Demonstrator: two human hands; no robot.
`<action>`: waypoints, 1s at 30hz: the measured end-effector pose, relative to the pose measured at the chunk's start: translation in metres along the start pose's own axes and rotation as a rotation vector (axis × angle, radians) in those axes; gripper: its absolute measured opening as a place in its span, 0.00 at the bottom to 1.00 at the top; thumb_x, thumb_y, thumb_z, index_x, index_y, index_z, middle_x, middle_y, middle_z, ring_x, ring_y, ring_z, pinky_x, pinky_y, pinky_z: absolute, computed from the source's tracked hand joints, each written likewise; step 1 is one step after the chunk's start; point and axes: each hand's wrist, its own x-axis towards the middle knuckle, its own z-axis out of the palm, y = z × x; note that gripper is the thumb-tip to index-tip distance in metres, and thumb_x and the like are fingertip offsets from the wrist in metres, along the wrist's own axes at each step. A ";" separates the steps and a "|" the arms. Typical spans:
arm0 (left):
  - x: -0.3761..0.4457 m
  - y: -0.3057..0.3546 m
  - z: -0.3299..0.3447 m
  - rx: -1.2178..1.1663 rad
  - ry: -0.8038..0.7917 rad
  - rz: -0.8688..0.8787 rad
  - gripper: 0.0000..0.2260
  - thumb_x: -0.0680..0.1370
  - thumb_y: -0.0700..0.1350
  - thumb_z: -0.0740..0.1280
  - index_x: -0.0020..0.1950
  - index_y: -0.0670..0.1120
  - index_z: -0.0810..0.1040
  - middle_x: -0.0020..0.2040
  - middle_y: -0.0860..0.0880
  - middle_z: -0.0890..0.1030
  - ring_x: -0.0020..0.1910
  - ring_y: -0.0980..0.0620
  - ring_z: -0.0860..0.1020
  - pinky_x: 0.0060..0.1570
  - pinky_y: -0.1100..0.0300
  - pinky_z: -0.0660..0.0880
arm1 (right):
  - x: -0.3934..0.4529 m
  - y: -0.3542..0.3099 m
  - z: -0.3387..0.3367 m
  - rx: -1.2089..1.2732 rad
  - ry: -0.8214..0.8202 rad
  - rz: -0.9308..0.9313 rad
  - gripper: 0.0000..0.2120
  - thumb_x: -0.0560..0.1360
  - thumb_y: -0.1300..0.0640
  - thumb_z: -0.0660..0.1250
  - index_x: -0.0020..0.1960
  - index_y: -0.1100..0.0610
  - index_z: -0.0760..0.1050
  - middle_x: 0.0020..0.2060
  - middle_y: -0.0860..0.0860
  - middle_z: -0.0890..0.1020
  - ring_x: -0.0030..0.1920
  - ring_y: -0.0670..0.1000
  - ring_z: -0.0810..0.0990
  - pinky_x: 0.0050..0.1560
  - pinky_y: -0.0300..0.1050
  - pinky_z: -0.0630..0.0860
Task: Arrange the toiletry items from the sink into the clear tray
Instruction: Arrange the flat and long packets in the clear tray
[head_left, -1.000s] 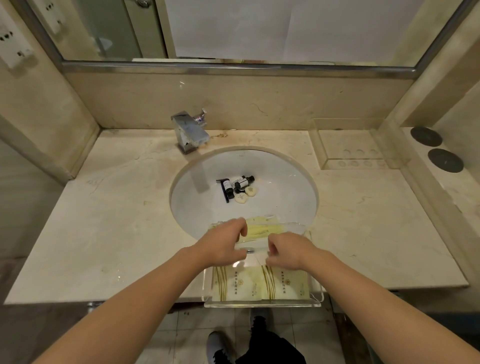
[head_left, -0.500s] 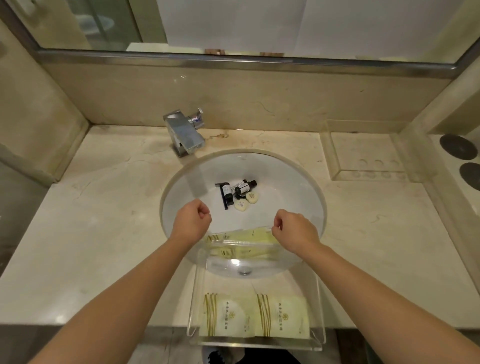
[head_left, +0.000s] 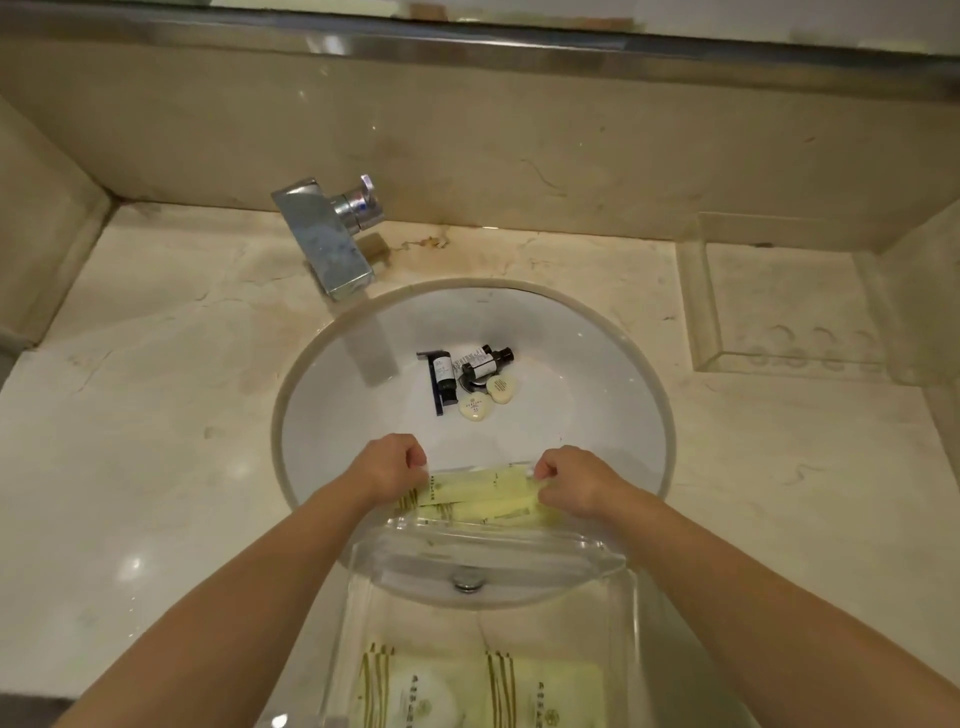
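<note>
A clear tray (head_left: 631, 613) lies across the near rim of the white sink (head_left: 613, 415). Pale yellow sachets (head_left: 483, 496) lie at the tray's far end. My left hand (head_left: 389, 467) pinches their left end and my right hand (head_left: 574, 480) pinches their right end. Two larger yellow packets (head_left: 545, 691) rest at the tray's near end. In the sink bowl lie a dark tube (head_left: 441, 376), two small dark bottles (head_left: 491, 361) and two cream round soaps (head_left: 488, 397).
A chrome faucet (head_left: 332, 239) stands at the back left of the sink. A second clear tray (head_left: 784, 306) sits on the marble counter (head_left: 156, 415) at the back right. A metal ledge runs along the wall above.
Both hands have come closer together onto the ends of the yellow sachets at the tray's far end. The camera has tilted down and nearer to the sink.
</note>
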 end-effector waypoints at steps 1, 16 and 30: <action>0.003 -0.001 0.002 0.046 -0.039 -0.005 0.09 0.74 0.43 0.69 0.53 0.45 0.78 0.47 0.51 0.77 0.47 0.51 0.74 0.45 0.62 0.69 | 0.003 0.001 0.001 -0.032 -0.004 -0.004 0.13 0.72 0.58 0.66 0.56 0.53 0.76 0.54 0.51 0.75 0.52 0.53 0.77 0.54 0.47 0.75; 0.009 0.003 0.012 0.403 -0.092 0.051 0.08 0.72 0.43 0.69 0.38 0.52 0.71 0.49 0.50 0.72 0.47 0.49 0.73 0.50 0.56 0.75 | 0.010 0.009 0.014 -0.170 -0.033 -0.026 0.10 0.69 0.60 0.65 0.47 0.50 0.68 0.45 0.49 0.75 0.44 0.52 0.74 0.39 0.44 0.69; 0.006 -0.001 0.004 0.423 -0.171 0.130 0.06 0.75 0.43 0.63 0.51 0.47 0.74 0.51 0.47 0.72 0.48 0.48 0.71 0.47 0.55 0.71 | 0.003 0.017 0.024 0.071 0.042 0.026 0.14 0.64 0.60 0.70 0.47 0.52 0.72 0.47 0.49 0.69 0.44 0.52 0.74 0.35 0.38 0.68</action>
